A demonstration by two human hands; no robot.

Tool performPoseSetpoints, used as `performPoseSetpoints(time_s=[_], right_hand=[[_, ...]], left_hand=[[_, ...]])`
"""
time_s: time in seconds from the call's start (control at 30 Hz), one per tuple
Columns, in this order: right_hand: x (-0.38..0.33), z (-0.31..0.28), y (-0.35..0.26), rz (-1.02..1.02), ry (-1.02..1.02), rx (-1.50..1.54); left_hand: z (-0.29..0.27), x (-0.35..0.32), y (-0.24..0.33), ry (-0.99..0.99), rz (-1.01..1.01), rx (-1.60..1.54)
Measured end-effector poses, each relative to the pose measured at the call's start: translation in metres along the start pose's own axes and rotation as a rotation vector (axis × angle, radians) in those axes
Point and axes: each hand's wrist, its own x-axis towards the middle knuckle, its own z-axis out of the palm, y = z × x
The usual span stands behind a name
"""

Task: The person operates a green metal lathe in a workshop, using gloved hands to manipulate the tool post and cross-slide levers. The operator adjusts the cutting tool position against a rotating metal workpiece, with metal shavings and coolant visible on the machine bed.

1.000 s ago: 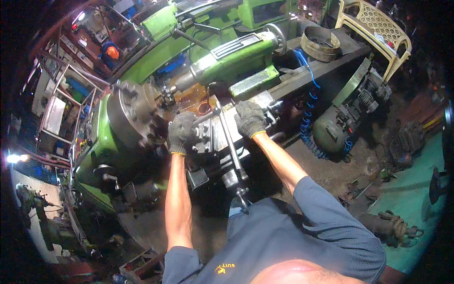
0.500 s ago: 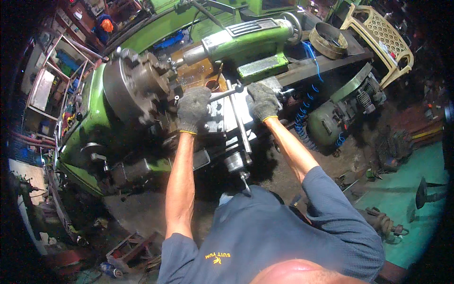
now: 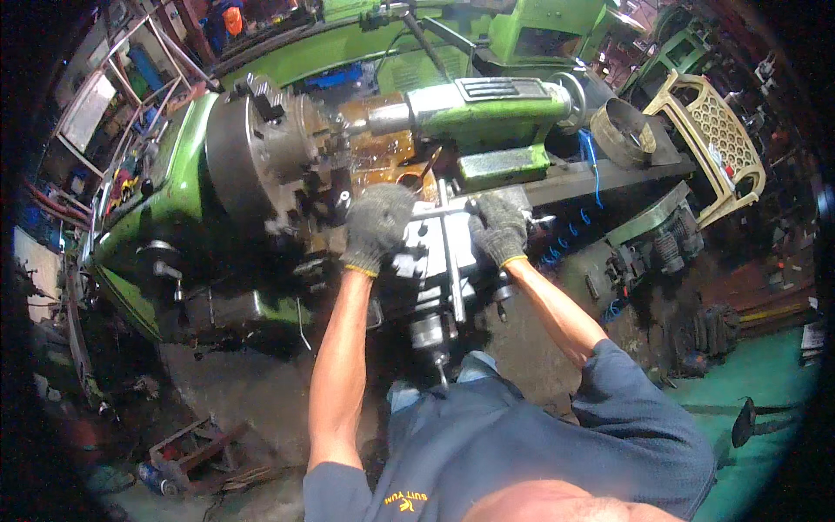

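Observation:
My left hand [image 3: 380,228], in a grey knit glove, closes round the left end of a dark metal bar [image 3: 442,210]. At the bar's other end is my right hand [image 3: 499,230], gloved alike, its fingers curled on it. Crossing the bar between my hands is a long bright steel rod [image 3: 451,261], which points toward my body. Beneath both lies the lathe's bright metal carriage [image 3: 430,265]. A handwheel hub with a crank [image 3: 428,332] sticks out toward my waist. My gloves hide the bar's ends.
To the left stands the large lathe chuck [image 3: 248,161]. Beyond my hands is the green tailstock [image 3: 487,109], with an oily tray [image 3: 370,152] beside it. A round metal tin [image 3: 619,130], a beige plastic chair [image 3: 709,143] and a compressor [image 3: 648,230] are at the right.
The whole view has shifted, so the lathe and my hands sit lower and further right. The bar looks more level than before. Both hands stay on it.

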Motion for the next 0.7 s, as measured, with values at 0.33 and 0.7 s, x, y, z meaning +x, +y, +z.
performPoseSetpoints(time_s=[0.33, 0.7], right_hand=[[0.130, -0.056, 0.105, -0.368, 0.146, 0.238], [0.314, -0.052, 0.220, -0.289, 0.218, -0.164]], left_hand=[[-0.011, 0.001, 0.019, 0.002, -0.167, 0.033], [-0.004, -0.021, 0.030, 0.223, -0.415, 0.216]])
